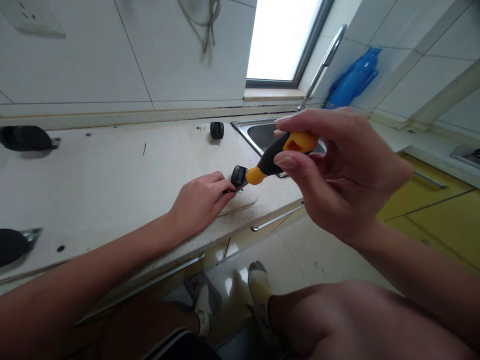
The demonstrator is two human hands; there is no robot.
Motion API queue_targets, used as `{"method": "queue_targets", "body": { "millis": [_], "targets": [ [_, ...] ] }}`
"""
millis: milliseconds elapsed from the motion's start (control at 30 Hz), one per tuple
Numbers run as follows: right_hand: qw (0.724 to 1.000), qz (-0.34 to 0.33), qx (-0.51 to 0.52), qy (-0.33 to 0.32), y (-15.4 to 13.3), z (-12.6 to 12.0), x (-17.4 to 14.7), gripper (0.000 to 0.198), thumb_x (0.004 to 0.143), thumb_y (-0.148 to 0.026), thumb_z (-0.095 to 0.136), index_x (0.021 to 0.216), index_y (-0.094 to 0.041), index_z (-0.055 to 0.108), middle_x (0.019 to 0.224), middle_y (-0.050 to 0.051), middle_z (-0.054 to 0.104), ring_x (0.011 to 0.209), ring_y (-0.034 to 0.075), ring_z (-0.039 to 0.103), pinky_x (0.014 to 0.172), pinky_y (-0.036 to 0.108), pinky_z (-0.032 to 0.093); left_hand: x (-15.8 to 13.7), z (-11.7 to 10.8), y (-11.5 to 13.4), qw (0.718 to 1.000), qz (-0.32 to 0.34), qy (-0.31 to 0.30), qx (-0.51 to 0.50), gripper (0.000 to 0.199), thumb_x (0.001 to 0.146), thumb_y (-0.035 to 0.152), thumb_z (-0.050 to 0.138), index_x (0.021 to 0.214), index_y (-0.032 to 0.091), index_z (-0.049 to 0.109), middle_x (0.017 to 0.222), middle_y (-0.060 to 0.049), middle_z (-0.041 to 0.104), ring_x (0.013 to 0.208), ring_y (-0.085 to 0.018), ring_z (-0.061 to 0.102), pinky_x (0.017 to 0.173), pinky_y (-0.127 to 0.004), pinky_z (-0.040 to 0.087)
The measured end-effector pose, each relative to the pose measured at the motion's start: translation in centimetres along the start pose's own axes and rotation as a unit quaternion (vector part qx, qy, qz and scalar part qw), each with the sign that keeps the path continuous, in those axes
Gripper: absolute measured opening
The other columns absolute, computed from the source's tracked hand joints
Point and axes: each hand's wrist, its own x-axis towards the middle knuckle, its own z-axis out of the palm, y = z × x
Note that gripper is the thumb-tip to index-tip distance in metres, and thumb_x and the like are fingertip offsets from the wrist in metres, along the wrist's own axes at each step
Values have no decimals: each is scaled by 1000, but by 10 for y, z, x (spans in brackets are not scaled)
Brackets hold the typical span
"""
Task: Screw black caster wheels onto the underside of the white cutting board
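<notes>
White wall tiles [86, 60] behind, a pale speckled stone bench [275, 197] below, and across it lies a white flat board [127, 175]. Over its near right corner we have a yellow-and-black screwdriver [275, 155], long axis slanting, butt up to the right, shaft pointing down-left beside a small black block-shaped fitting [239, 176]. Right hand [343, 170] pinches the handle between thumb and fingers; left hand [202, 200], fingertips drawn together, closes round the shaft's lower end, hiding the tip. Just beyond sits a stainless-steel sink [243, 131], its basin partly screened by the right hand, contents impossible to tell. The board's front edge runs near the bench's lip, so it's tight there; leftward, bare board stretches out to two rounded black pieces [26, 138] with metal brackets.
</notes>
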Motion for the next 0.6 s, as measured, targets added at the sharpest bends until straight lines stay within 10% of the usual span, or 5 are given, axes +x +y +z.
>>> {"method": "queue_targets", "body": {
  "millis": [300, 433, 600],
  "targets": [
    [943, -287, -136, -99, 28, -26, 27, 63, 93, -18, 59, 155, -16, 70, 119, 4, 85, 97, 20, 83, 82, 33, 71, -2, 2, 0, 1000, 2, 6, -6, 24, 113, 34, 57, 108, 23, 78, 109, -7, 75, 92, -24, 69, 77, -35, 50],
    [947, -262, -134, -128, 28, -20, 36, 53, 96, -21, 66, 149, -24, 72, 118, 1, 85, 97, 20, 81, 85, 36, 71, -3, 4, -1, 1000, -3, 8, -13, 23, 112, 32, 57, 108, 23, 78, 109, -7, 76, 93, -24, 70, 78, -36, 51],
    [990, -51, -85, -99, 21, -3, 36, 43, 106, -45, 70, 146, -29, 71, 119, 3, 82, 113, 26, 80, 86, 39, 71, -3, 5, -2, 1000, -8, 8, -9, 20, 112, 31, 60, 110, 23, 79, 107, -6, 75, 89, -23, 69, 77, -36, 49]
  ]
}}
